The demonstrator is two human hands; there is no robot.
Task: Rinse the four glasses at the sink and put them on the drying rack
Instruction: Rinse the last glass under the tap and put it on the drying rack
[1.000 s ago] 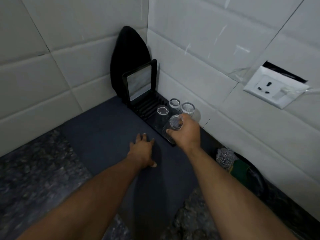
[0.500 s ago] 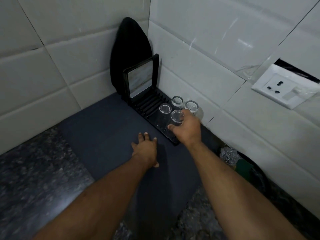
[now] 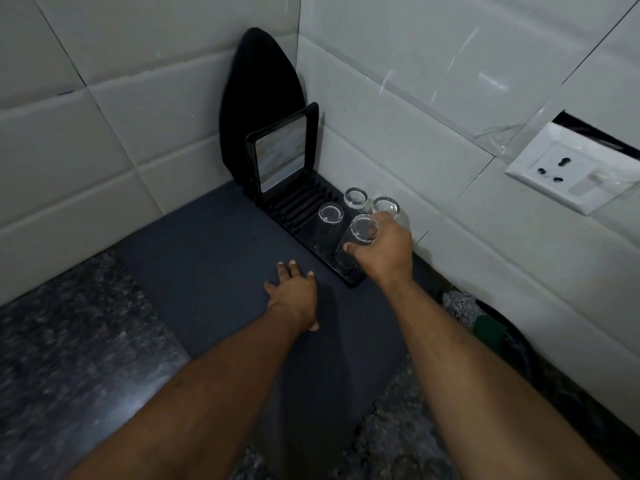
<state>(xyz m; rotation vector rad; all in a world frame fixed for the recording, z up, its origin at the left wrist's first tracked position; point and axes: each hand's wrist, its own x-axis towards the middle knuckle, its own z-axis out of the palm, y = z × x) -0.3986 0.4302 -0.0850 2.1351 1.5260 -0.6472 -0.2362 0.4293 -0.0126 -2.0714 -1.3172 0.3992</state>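
Note:
A black drying rack (image 3: 298,209) stands in the tiled corner on a dark grey mat (image 3: 207,271). Three clear glasses stand upside down on its near end: one at the left (image 3: 330,216), one at the back (image 3: 355,197), one at the right (image 3: 385,206) partly behind my hand. My right hand (image 3: 384,251) grips a fourth clear glass (image 3: 356,240) from the side, at the rack's front end. My left hand (image 3: 294,296) rests flat on the mat just left of the rack, fingers straight.
A black-framed tray (image 3: 282,154) stands upright at the rack's far end, with a black board (image 3: 259,84) behind it. A wall socket (image 3: 571,171) is at the right. A steel scrubber (image 3: 462,306) and green sponge (image 3: 490,332) lie by the wall. Speckled granite counter (image 3: 69,341) surrounds the mat.
My right hand has brought the fourth glass down to the front end of the rack beside the other three. My left hand has stayed on the mat.

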